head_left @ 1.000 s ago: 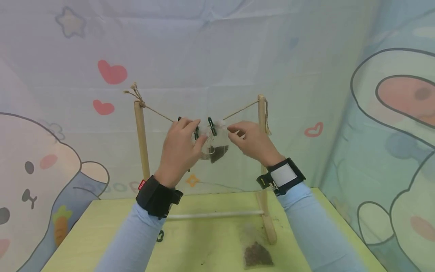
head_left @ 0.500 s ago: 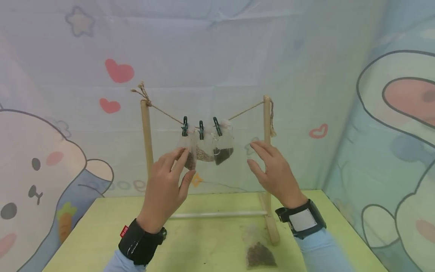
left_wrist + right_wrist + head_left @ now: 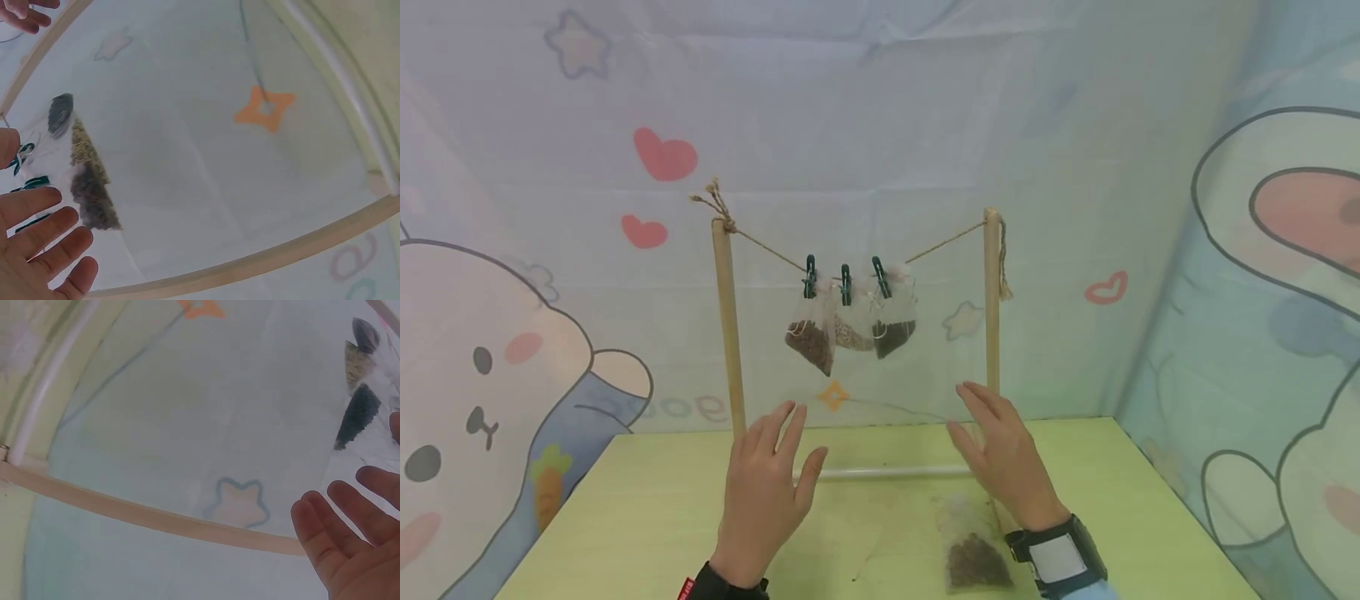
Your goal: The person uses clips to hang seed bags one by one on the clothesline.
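Three see-through drawstring sachets hang from a twine line (image 3: 767,247), each under a dark green clothespin (image 3: 810,277). The left sachet (image 3: 811,345) holds brown bits, the middle sachet (image 3: 852,335) paler grains, the right sachet (image 3: 894,337) dark stuff. Below and left of them my left hand (image 3: 766,492) is held with spread, nearly straight fingers and nothing in it. My right hand (image 3: 1009,462), likewise holding nothing, is in front of the right post, fingers extended. In the wrist views the left hand (image 3: 44,240) and right hand (image 3: 356,540) are apart from the sachets.
Wooden posts (image 3: 727,325) carry the twine at both ends, joined low down by a white rod (image 3: 887,472). Another sachet (image 3: 977,560) of brown bits lies on the yellow-green table (image 3: 1120,508), front right. A printed cloth (image 3: 880,108) stands behind.
Both hands, which were up at the line and clothespins, have moved down and away. The left hand passed the left sachet on its way. The three sachets now hang in full view.
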`<state>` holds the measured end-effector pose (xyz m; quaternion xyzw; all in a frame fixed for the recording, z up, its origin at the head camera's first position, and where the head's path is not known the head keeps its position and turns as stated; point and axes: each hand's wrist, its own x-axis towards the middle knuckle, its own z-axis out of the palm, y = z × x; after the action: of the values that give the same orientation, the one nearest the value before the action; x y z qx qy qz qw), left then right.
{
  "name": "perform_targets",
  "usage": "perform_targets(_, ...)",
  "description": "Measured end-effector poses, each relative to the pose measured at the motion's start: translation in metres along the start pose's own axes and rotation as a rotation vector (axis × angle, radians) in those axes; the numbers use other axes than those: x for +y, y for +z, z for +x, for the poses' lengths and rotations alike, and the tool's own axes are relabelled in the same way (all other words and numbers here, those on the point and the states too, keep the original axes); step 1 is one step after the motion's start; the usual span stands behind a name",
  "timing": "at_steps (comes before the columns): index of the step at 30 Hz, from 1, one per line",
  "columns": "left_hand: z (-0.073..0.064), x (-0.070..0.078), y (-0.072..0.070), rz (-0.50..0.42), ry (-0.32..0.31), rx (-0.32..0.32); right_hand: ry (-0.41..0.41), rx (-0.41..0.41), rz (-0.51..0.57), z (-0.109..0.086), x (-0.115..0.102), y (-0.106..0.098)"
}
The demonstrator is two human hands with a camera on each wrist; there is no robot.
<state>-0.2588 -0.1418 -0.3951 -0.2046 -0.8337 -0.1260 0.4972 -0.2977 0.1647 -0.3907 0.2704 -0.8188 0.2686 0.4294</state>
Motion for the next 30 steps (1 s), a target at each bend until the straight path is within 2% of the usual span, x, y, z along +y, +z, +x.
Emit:
perform_targets(6,-0.026,0.002,0.015,-0.004,-0.048,-0.082,0.053,-0.018,0.0,-0.029,0.003,0.014)
perform_targets(10,-0.039,0.004,0.022,-0.001,-0.063,-0.129,0.074,-0.026,-0.005,-0.044,0.005,0.021)
perform_targets(13,-0.047,0.005,0.027,0.015,-0.069,-0.147,0.124,-0.047,-0.008,-0.053,0.004,0.024)
perform_targets(17,-0.055,0.006,0.034,0.018,-0.072,-0.154,0.177,-0.069,-0.006,-0.061,0.001,0.025)
perform_targets(23,-0.065,0.004,0.042,0.009,-0.088,-0.164,0.182,-0.069,0.014,-0.067,0.0,0.028)
perform_targets(30,-0.066,-0.016,0.037,0.018,-0.138,-0.121,0.207,-0.141,0.038,-0.069,-0.01,0.041)
